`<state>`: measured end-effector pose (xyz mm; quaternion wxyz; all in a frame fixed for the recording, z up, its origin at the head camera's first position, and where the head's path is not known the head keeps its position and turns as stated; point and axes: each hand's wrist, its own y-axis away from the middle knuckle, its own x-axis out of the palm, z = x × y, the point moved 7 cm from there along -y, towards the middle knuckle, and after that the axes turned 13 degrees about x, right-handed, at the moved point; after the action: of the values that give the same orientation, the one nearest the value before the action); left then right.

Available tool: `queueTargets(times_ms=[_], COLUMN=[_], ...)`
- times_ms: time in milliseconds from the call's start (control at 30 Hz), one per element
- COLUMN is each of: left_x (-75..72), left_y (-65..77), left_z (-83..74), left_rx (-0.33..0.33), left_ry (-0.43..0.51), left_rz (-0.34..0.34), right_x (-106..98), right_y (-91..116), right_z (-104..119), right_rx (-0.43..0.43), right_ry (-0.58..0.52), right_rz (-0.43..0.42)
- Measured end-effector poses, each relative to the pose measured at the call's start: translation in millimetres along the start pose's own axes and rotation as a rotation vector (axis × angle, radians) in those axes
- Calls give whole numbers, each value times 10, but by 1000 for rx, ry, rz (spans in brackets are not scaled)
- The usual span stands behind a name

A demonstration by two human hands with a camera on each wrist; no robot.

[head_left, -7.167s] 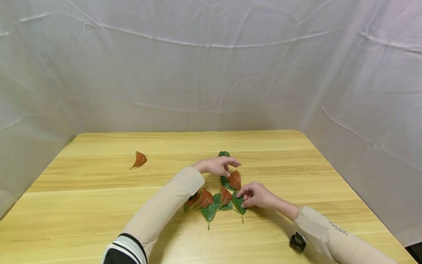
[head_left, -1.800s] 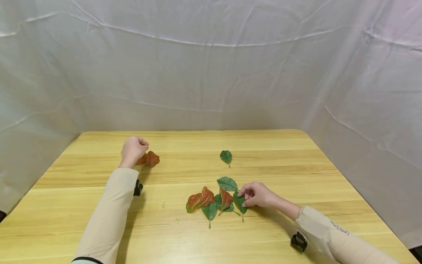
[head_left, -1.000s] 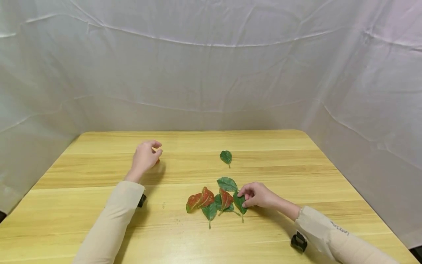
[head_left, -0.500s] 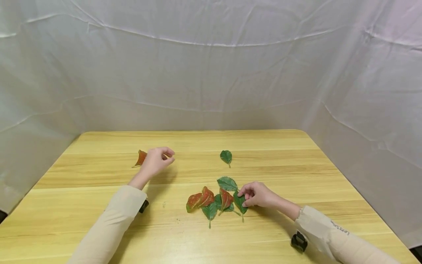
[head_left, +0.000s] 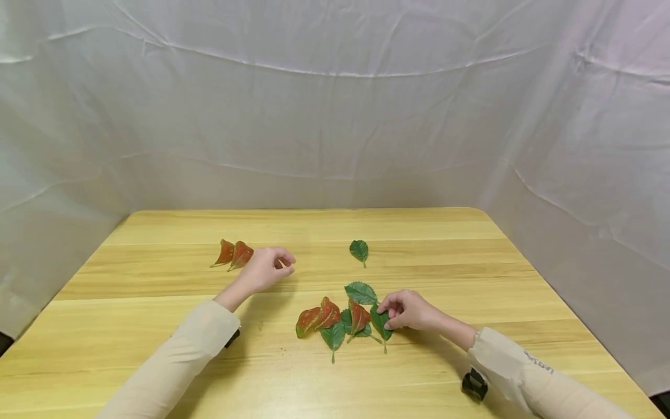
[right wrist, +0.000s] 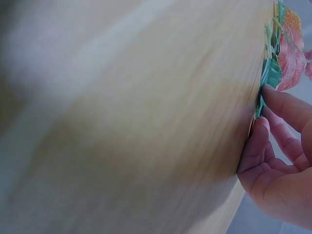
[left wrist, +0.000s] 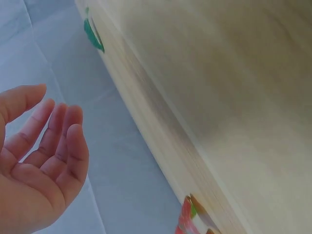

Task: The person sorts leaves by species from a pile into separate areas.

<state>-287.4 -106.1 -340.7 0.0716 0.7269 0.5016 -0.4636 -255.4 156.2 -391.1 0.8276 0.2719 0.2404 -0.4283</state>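
Head view: the left hand (head_left: 267, 269), empty and loosely bent, is near two red leaves (head_left: 241, 254); the right hand (head_left: 412, 310) pinches a green leaf (head_left: 380, 321) on the tabletop (head_left: 104, 349). Pulling sideways there could drag the leaf cluster (head_left: 328, 313) just beside it.

In the lower left of the head view, a beige left sleeve (head_left: 175, 355) is covering the forearm and showing soft creases behind a straight-cut cuff. A small black fitting (head_left: 232, 338) is protruding beneath that cuff. In the lower right, a beige right sleeve (head_left: 528, 372) is displaying a wrinkled, uneven cuff and a dark handwritten marking (head_left: 538, 362), too small to read. A black block-shaped mount (head_left: 474, 384) is showing below it. Both sleeves are leaving the left hand (head_left: 263, 269) and right hand (head_left: 413, 311) bare.
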Motion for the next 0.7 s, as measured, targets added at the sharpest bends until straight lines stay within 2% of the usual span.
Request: queueTargets(times_ms=[500,700], left_x=[269,363], left_y=[42,74], left_z=[-154,-205], left_rx=[132,155], left_ry=[70,90], left_rz=[124,188], right_x=[-6,-9], right_y=[19,23], right_z=[44,47], right_rx=[-10,-13], right_ry=[-1,5], right_rz=[2,-2])
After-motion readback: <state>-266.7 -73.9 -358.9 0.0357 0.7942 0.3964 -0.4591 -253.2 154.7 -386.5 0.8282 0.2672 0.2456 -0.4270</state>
